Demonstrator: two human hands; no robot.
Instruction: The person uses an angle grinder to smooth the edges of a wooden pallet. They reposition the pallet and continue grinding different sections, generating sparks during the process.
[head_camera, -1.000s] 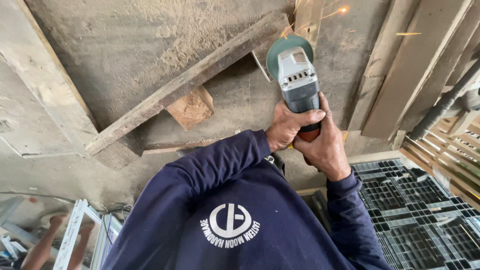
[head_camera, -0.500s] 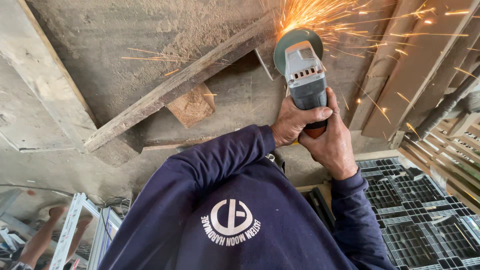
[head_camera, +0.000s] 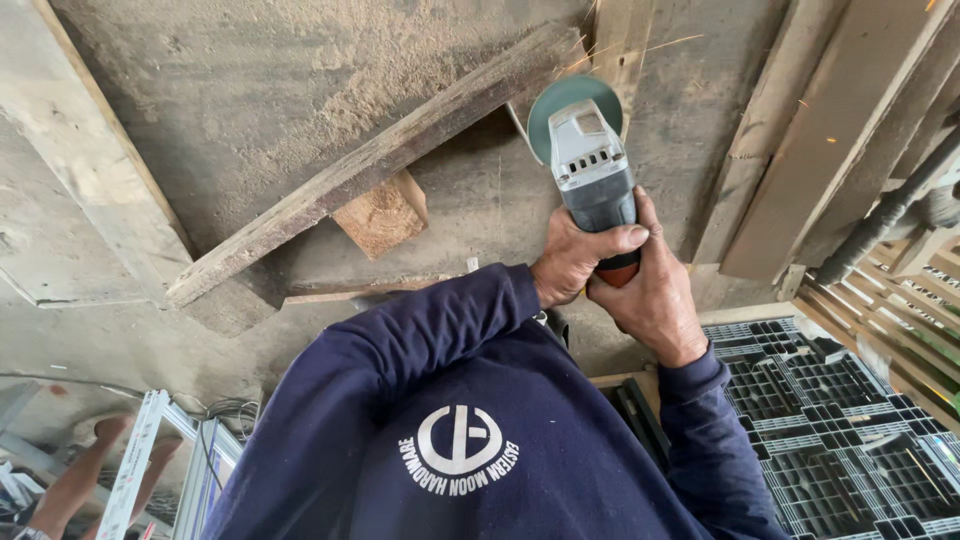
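- I've got one angle grinder (head_camera: 592, 165) held up overhead, both hands wrapped tight round its grey body.
- My left hand (head_camera: 573, 258) clamps the handle from the left side; my right hand (head_camera: 652, 292) closes over the rear end just beside it, the two hands touching.
- The grinder's long axis runs from my hands straight up and away, so the green disc guard (head_camera: 560, 105) sits at the far end, well past my grip.
- The disc meets the spot where one slanted timber batten (head_camera: 370, 165) crosses an upright plank (head_camera: 622, 40); a few sparks fly there.
- One wood block (head_camera: 382, 213) sits under the batten, left of the tool.
- The left hand is nearer the disc.
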